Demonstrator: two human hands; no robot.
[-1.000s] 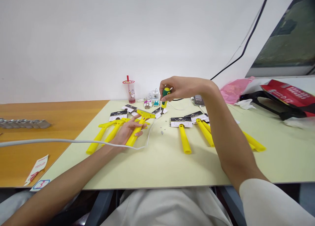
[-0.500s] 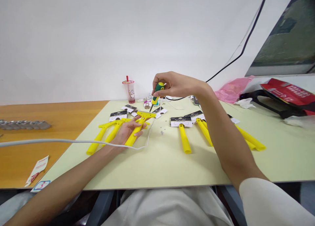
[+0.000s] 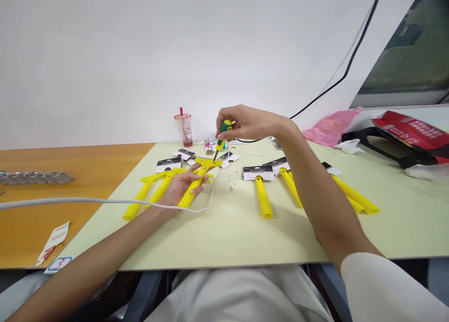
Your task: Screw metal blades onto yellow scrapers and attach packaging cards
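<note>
My left hand [image 3: 182, 186] is wrapped round the handle of a yellow T-shaped tool [image 3: 193, 187], whose wide head points away from me. Above it, my right hand [image 3: 234, 122] grips a green and yellow screwdriver [image 3: 223, 131] from the top. The screwdriver's tip points down at the right part of the tool's head and seems to meet it. Tiny metal parts [image 3: 230, 188] lie on the pale tabletop [image 3: 224, 242] just right of the tool. More yellow tools [image 3: 140, 198] lie beyond my left forearm.
Yellow handles with black and white cards [image 3: 258, 173] lie to the right. A cup with a red straw [image 3: 187, 131] stands near the wall. A white cable [image 3: 105, 201] crosses above my left forearm. A pink bag [image 3: 331, 127] and a red package [image 3: 410, 130] lie at the back right.
My right hand and the screwdriver have shifted slightly left and down, bringing the tip onto the tool's head. My left hand has barely moved.
</note>
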